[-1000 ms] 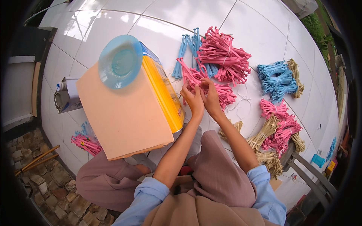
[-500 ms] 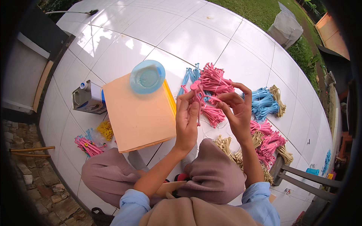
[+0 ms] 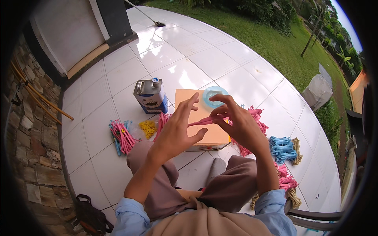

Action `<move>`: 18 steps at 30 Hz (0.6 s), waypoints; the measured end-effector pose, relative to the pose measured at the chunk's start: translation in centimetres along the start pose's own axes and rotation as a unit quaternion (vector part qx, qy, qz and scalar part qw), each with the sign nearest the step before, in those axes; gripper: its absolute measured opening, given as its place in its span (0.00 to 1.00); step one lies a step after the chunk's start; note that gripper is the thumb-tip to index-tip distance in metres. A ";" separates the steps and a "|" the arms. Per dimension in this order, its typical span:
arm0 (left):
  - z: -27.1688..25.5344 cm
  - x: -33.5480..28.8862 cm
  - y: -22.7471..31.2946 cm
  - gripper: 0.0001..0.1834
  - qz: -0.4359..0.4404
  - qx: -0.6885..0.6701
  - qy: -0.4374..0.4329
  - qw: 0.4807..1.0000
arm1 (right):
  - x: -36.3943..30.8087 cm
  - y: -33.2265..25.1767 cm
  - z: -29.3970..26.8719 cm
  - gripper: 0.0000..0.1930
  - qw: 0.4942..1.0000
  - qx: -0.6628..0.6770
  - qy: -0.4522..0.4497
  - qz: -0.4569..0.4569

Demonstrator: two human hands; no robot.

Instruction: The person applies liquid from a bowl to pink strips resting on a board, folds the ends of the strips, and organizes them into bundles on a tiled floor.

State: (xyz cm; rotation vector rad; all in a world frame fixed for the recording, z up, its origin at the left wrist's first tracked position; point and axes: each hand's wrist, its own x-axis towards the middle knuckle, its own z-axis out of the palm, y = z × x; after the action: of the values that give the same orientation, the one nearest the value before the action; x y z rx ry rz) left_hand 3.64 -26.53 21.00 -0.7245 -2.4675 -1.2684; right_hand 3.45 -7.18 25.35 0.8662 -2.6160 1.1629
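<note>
A pink sandal strap (image 3: 205, 120) stretches sideways between my hands, above the cardboard-topped box. The fingers and thumb of my right hand (image 3: 241, 125) are closed on its right part. My left hand (image 3: 176, 131) is open beside the left end, with the thumb and fingers spread apart. Whether the strap's left end touches the left palm is hidden. Beneath the hands lies the peach cardboard sheet (image 3: 188, 99), and a translucent blue bowl (image 3: 208, 101) sits at its far right corner.
Left of the box stands a blue and white metal can (image 3: 151, 98). Nearer are a pink strap bundle (image 3: 123, 137) and a bag of yellow pieces (image 3: 147, 128). To the right lie blue bundles (image 3: 282, 149), beige bundles (image 3: 297, 151) and more pink straps (image 3: 286, 179), near a dark chair (image 3: 315, 214).
My view has swung left, so the box appears farther right. The left hand has let go of the strap and spread its fingers; the right hand keeps its hold.
</note>
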 end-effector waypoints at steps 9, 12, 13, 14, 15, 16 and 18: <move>0.8 -0.9 -3.3 0.18 -0.103 -0.061 -0.075 0.990 | -1.0 3.4 0.0 0.27 0.932 -0.212 0.287 -0.056; 2.5 -1.4 -3.7 0.18 -0.147 -0.112 0.007 0.983 | -2.0 5.8 0.8 0.33 0.889 0.235 0.385 0.080; 2.7 -1.5 -3.7 0.17 -0.151 -0.118 0.025 0.981 | -2.3 5.8 1.2 0.37 0.880 0.336 0.312 0.129; 3.0 -1.6 -3.8 0.15 -0.154 -0.124 0.044 0.979 | -2.4 5.9 2.0 0.39 0.866 0.395 0.257 0.167; 3.6 -1.7 -4.1 0.15 -0.154 -0.124 0.042 0.979 | -2.3 5.8 2.9 0.41 0.845 0.451 0.201 0.204; 4.2 -1.7 -4.6 0.18 -0.123 -0.143 0.067 0.980 | -2.3 5.2 3.4 0.43 0.856 0.440 0.167 0.215; 4.7 -2.0 -5.0 0.20 -0.095 -0.162 0.088 0.978 | -2.0 4.9 4.1 0.45 0.883 0.375 0.200 0.198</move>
State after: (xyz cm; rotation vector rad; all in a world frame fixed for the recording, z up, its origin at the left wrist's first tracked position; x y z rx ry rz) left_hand 2.49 -25.77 13.97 -0.4297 -2.2553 -1.7515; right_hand 2.76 -6.63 18.76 0.1020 -2.0237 2.2533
